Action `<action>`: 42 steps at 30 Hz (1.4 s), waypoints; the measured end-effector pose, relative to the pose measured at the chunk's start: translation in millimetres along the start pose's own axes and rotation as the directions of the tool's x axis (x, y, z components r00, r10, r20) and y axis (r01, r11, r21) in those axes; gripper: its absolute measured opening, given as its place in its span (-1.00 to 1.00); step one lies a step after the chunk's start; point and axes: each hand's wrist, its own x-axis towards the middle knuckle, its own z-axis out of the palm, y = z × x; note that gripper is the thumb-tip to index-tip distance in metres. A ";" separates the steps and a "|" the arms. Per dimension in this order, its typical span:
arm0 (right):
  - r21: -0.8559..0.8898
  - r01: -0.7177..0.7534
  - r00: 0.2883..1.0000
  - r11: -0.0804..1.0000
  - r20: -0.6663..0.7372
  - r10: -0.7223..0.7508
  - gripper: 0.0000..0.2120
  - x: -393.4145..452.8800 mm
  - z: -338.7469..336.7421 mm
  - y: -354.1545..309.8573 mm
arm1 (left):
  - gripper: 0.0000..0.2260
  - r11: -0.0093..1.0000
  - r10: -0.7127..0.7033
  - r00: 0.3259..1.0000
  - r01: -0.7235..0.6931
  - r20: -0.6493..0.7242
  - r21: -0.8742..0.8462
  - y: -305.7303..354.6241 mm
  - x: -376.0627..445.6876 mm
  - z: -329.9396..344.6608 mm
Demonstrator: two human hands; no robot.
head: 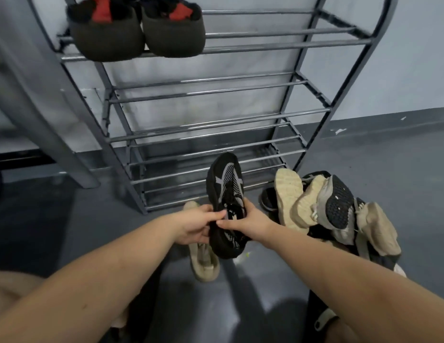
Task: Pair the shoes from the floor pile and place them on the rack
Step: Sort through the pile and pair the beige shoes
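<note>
Glossy metal rack (216,121), matt knit-mesh black shoe (226,191), smooth sheeny floor (364,164).

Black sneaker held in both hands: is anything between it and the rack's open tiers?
Nothing visible. The black sneaker is held up by the left hand and right hand right before the rack. The tiers behind it look bare; only the top tier holds dark slippers.

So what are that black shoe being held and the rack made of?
Black shoe: seemingly knit mesh fabric, matte, with a dotted weave and grey overlay strips. Rack: apparently metal, grey painted frame with shinier tube rails that catch the light.
</note>
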 end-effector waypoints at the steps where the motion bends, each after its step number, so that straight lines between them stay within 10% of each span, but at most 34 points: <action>1: 0.013 -0.023 0.999 1.000 0.039 0.022 -0.21 0.9 0.4 1.3 | -0.73 1.000 -0.007 1.000 0.007 0.000 -0.001 -1.0 0.1 -3.9; 12: 0.025 -0.249 0.968 0.968 -0.034 0.249 -0.57 26.5 -0.6 37.8 | -0.77 0.981 -0.150 0.987 0.156 -0.054 0.114 -31.7 36.5 -20.9; 35: -0.241 -0.474 0.858 0.847 0.090 0.506 -0.58 91.5 -41.7 58.0 | -0.77 0.781 -0.238 0.946 0.321 -0.220 0.535 -29.3 152.0 17.3; 38: -0.219 -0.424 0.885 0.879 0.103 0.453 -0.50 94.4 -43.8 45.2 | -0.72 0.645 -0.116 0.972 0.230 -0.204 0.729 -12.8 156.5 22.1; 42: -0.630 -0.203 0.974 0.750 -0.052 0.220 -0.42 84.1 -70.0 38.1 | -0.52 0.268 0.099 0.977 0.154 -0.186 0.951 3.7 139.8 18.8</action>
